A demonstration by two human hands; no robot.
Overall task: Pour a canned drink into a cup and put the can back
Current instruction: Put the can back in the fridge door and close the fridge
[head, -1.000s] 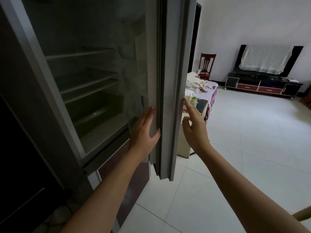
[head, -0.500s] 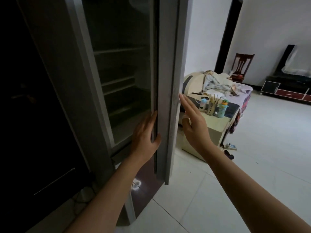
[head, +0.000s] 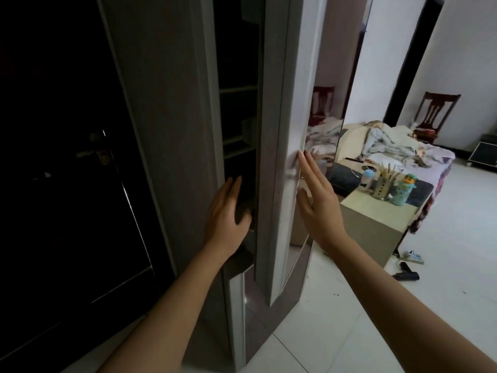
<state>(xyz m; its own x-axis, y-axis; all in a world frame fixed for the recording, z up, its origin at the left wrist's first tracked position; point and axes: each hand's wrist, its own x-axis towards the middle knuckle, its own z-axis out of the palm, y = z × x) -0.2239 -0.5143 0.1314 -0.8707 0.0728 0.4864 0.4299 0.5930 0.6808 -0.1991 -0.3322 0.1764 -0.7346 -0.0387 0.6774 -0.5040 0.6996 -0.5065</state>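
A tall grey refrigerator [head: 172,130] stands in front of me, and its door [head: 285,130] is nearly closed, leaving a narrow dark gap where shelf edges show. My left hand [head: 227,214] lies flat with straight fingers at the gap by the door's inner edge. My right hand [head: 318,203] presses with straight fingers against the door's glossy outer face. No can or cup is visible.
A dark door with a handle [head: 94,152] is at the left. To the right stands a cream cabinet [head: 373,224] with a bottle, a pen holder and a toy bottle. Behind it are a bed [head: 398,149] and a chair [head: 435,111]. A power strip lies on the white tiled floor [head: 403,305].
The refrigerator door has swung further toward closed, and the gap into the interior has narrowed. Both hands stayed at the door. The view shifted left.
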